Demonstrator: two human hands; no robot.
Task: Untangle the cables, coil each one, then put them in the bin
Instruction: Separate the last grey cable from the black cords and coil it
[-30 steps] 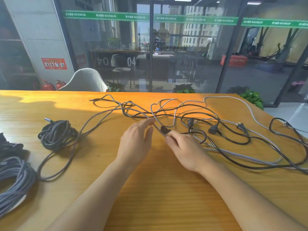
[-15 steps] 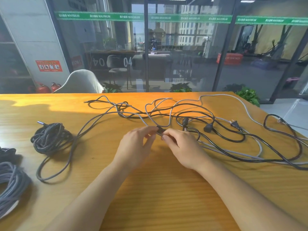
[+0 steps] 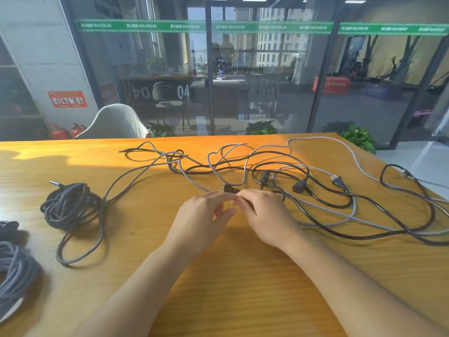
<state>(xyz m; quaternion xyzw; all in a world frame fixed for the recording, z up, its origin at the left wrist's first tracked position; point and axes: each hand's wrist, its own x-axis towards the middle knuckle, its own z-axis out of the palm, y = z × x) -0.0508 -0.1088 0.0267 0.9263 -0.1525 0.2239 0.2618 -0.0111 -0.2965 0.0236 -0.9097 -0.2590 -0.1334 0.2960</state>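
Note:
A tangle of black power cables [image 3: 340,205] and grey braided cables [image 3: 194,181] spreads over the far and right part of the wooden table [image 3: 243,276]. A black plug [image 3: 228,189] lies in the middle of the tangle. My right hand [image 3: 264,215] pinches the cord just behind that plug. My left hand [image 3: 201,220] meets it fingertip to fingertip. Its fairly straight fingers rest on the grey braided cable, with the thumb apart below them. More black plugs [image 3: 300,186] lie to the right.
A coiled dark braided cable [image 3: 68,207] sits at the left, with one loose loop trailing toward me. A grey coil [image 3: 14,276] lies at the left edge over something white. A pale chair [image 3: 114,122] and a glass wall stand behind the table.
My left hand has gone from lying flat on the grey cable to meeting my right hand's fingertips at the black plug. The right hand stays at the plug.

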